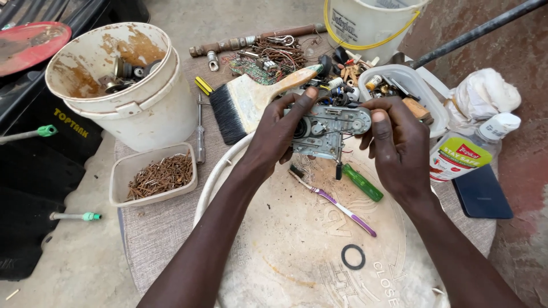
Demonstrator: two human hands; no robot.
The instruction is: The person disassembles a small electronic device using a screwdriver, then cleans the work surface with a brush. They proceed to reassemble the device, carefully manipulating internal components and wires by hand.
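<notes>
Metal mechanism [326,130] partly hidden by fingers [297,105]; yellow-handled bucket [368,23] cut off by top edge.

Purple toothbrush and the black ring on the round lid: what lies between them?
Nothing. In the head view, only bare lid surface separates the toothbrush from the black ring. Both hands hold the metal mechanism above.

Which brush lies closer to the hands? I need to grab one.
The purple toothbrush, just beneath the left hand; the wide paintbrush lies farther up.

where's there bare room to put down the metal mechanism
Free: the round lid between the toothbrush and black ring; also the grey mat below the nail tray. Crowded: behind both hands, around the paintbrush and parts tub.
</notes>
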